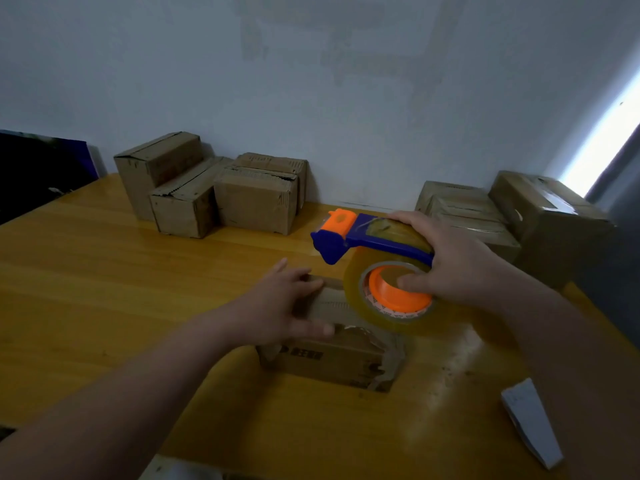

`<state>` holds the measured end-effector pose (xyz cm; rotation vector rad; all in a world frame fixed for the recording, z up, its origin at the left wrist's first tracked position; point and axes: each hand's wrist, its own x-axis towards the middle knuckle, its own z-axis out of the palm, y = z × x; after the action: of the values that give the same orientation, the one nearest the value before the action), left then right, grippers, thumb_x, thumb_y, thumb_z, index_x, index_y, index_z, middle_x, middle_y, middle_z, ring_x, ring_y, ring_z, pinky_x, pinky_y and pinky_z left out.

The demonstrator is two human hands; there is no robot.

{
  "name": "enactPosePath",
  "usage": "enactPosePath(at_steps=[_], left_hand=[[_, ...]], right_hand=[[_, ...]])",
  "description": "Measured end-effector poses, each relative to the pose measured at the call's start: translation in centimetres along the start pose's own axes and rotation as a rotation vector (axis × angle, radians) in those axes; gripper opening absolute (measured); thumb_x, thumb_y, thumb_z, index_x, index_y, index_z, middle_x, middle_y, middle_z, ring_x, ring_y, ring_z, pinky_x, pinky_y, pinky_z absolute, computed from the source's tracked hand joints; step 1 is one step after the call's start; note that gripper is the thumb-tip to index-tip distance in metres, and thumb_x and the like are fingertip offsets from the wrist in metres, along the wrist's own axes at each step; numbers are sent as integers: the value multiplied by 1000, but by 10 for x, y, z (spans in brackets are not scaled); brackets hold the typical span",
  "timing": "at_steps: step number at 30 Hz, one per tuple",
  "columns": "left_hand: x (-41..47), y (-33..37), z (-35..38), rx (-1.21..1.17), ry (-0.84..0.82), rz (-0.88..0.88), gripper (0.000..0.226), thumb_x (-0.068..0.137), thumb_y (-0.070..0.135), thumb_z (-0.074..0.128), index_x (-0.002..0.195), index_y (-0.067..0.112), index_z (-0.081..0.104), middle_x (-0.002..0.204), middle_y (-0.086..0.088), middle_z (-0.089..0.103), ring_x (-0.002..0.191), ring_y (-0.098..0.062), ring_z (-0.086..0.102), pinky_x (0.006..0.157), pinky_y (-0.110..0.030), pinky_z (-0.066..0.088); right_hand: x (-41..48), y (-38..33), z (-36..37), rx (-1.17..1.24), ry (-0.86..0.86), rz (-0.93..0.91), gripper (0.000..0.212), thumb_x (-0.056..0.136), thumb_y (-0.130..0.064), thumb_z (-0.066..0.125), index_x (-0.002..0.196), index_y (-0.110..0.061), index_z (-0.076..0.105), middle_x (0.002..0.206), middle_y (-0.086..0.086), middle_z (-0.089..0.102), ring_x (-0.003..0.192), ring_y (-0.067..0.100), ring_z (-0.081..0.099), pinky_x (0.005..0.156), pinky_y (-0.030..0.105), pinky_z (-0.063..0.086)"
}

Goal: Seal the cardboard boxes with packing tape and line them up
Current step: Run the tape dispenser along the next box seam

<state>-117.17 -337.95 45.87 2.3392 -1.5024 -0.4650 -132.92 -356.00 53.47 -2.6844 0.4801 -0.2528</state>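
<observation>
1. Nearest, at five o'clock from the centre of the view, a white folded piece of paper (530,420) lies flat on the glossy yellow wooden table (104,289), well apart from everything else.
2. Just below the centre sits a small brown cardboard box (332,360) with dark print on its near side. Its top flaps are down, and shiny, crumpled clear tape covers its right end, where the corner looks worn.
3. The left hand (277,306) comes in from seven o'clock. Its fingers are straight and spread across the left part of the box top; blur hides how firmly they bear on it.
4. The right hand (453,261) comes in from four o'clock and grips a blue plastic tape dispenser (377,237) with an orange hub, which carries a thick roll of clear yellowish tape (356,299). The thumb presses into the hub and the fingers curl over the blue frame. The roll hangs over the box's right end; contact cannot be told.
5. At eleven o'clock, a cluster of plain untaped cardboard boxes (249,199) stands against the pale grey wall (346,98), touching one another, with ragged flap edges.
6. At two o'clock, several glossy tape-sealed boxes (554,230) stand side by side.
7. At ten o'clock, a dark flat panel (41,168) borders the table.
</observation>
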Motion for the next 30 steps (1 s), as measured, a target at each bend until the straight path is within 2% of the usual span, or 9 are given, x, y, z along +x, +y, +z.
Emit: enactPosePath(at_steps=[2,4,7,9,12,16,21,26,30], left_hand=[[1,7,-6,-241,231,-59,45,93,42,51,135,26,48,146,3,39,131,-14,34,104,-33,33],[4,11,-12,-629,400,-230,29,98,33,47,122,21,57,129,0,56,109,-11,52,87,-28,44],[7,15,-24,-1327,296,-490,36,98,36,46,118,7,56,113,-15,62,97,-24,62,67,-31,53],[5,16,-28,-1550,155,-558,46,96,40,49,114,-1,55,109,-19,63,92,-27,64,62,-32,58],[5,21,-30,-1545,71,-507,35,92,34,57,102,1,63,87,-13,68,75,-19,64,58,-27,58],[6,25,-30,-1441,169,-493,9,90,12,57,85,6,62,57,-2,61,59,-11,54,51,-22,52],[4,12,-27,-1309,234,-458,8,91,8,56,91,4,63,58,-3,60,51,-9,54,49,-20,51],[-2,-4,-26,-1284,306,-490,10,90,11,58,93,5,66,57,-2,60,50,-8,53,55,-24,50],[-7,-17,-23,-1279,341,-509,6,90,10,58,88,5,62,58,-2,60,58,-11,54,62,-28,50]], right_hand=[[0,2,1,-3,1,-7,83,78,-22,76,142,-41,27,120,-6,50,90,6,54,63,14,43],[1,2,2,-7,9,-19,82,78,-21,75,142,-41,28,119,-5,50,90,6,54,63,15,43],[1,3,3,-6,18,-31,81,78,-19,75,142,-41,29,119,-4,51,90,7,54,64,15,44],[1,3,3,-11,25,-41,81,78,-19,75,142,-41,29,119,-5,50,88,5,53,64,14,43],[1,1,3,-14,31,-52,82,79,-20,75,142,-43,29,116,-7,48,84,2,51,62,12,41],[3,-1,2,-29,22,-67,81,79,-22,74,142,-47,29,117,-7,53,83,4,56,58,10,41],[4,-14,-3,-46,-44,-119,79,79,-28,74,140,-52,30,113,-10,59,78,4,58,59,7,44],[6,-30,-15,-102,-179,-133,78,79,-23,73,138,-53,34,80,-14,55,61,-10,53,49,8,38],[3,-30,-26,-147,-242,-96,76,79,-20,71,136,-55,35,70,-10,53,56,-9,51,47,8,37]])
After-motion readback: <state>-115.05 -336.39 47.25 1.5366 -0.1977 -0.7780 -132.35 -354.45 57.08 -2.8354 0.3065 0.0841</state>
